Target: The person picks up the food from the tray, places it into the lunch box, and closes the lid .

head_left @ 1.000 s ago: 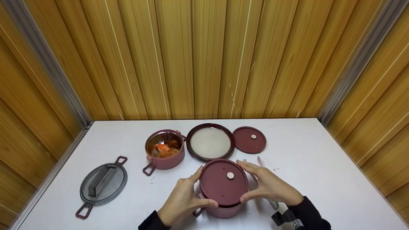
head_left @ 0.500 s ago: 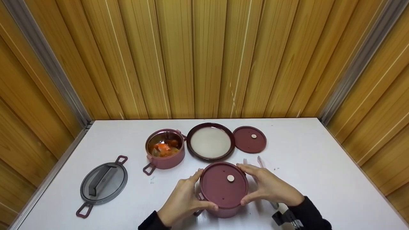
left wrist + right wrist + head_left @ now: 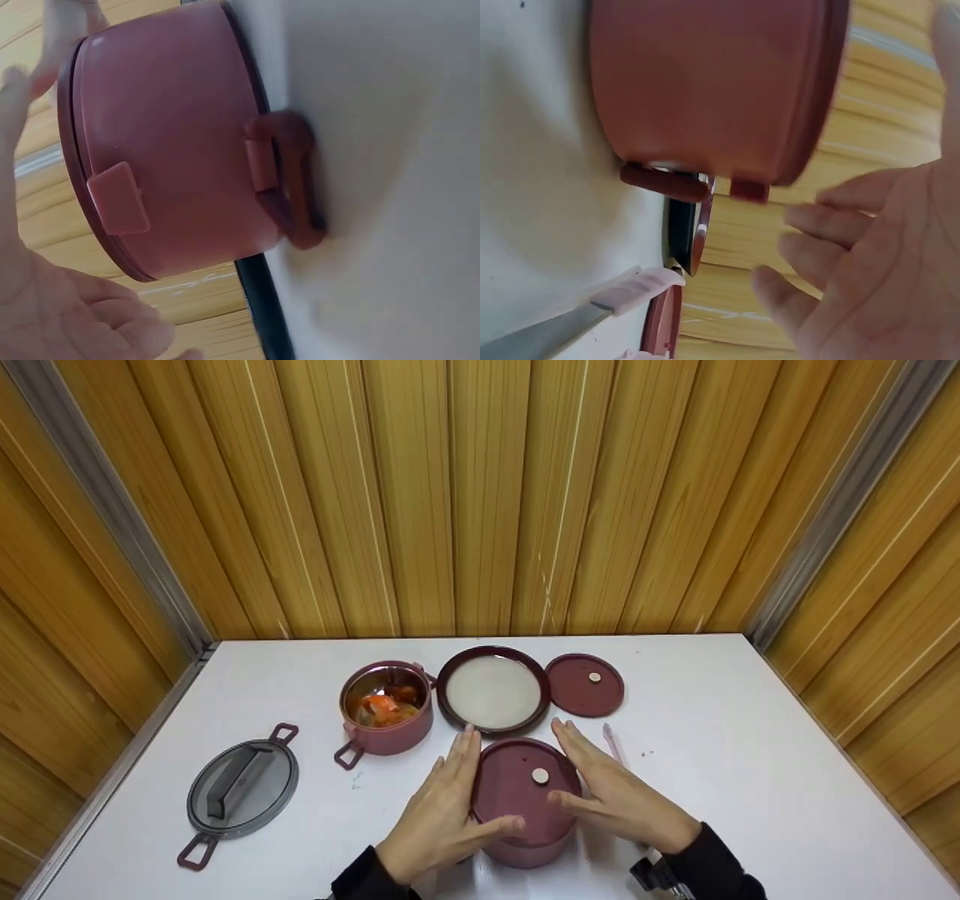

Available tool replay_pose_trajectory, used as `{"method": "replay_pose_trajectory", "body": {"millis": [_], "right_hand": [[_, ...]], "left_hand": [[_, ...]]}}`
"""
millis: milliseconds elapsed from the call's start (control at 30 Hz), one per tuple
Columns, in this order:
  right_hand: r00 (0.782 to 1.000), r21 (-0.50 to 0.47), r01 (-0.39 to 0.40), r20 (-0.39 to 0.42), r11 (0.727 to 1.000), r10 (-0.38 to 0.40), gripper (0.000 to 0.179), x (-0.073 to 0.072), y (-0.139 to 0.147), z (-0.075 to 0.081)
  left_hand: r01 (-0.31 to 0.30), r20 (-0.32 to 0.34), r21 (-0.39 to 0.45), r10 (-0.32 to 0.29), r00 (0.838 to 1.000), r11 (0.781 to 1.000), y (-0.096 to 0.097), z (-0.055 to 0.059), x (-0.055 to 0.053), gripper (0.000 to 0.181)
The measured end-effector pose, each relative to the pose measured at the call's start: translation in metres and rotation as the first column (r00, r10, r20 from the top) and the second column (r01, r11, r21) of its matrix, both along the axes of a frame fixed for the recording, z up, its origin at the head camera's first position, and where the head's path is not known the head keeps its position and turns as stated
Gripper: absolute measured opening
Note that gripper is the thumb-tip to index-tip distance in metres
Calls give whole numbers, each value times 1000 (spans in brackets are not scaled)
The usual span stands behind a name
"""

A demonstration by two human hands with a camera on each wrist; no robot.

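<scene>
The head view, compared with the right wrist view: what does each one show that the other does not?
Only the head view shows the open pot with food inside, the grey lid with two loop handles, and the pale knob on top of the lidded pot.

Only the right wrist view shows that lidded pot's right-side handle and a small tab above it.

Both show the lidded pot, dark-rimmed plate, flat maroon lid, a pink-handled utensil and the white table.
</scene>
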State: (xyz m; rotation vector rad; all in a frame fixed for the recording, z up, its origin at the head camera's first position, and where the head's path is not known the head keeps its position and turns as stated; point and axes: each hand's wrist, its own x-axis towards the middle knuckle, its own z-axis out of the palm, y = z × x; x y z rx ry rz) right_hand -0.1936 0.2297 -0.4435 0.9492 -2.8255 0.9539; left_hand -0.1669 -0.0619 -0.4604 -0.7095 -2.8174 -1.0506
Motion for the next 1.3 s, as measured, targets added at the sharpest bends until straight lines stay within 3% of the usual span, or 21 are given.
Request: {"method": "replay_pose_trajectory", "body": {"millis": [133,233,700,1300], "right_hand": [[993,44,39,-113,998,-34,96,2,-7,-11],[984,92,65,-171,994,-48,101,2,-8,-18],[980,182,86,-192,980,-50,114,4,-10,-27],[961,214,103,-273,971,-42,120,5,-13,-33]], "left_hand": [[-41,-24,-98,39,999,994,11,-1,-4,112],[-60,-30,-146,56,998,987,16,-3,-6,117],[-25,-34,-229,17,999,973,13,-6,-11,139],[-70,-101,-319,39,994,945,16,-12,-10,144]]}}
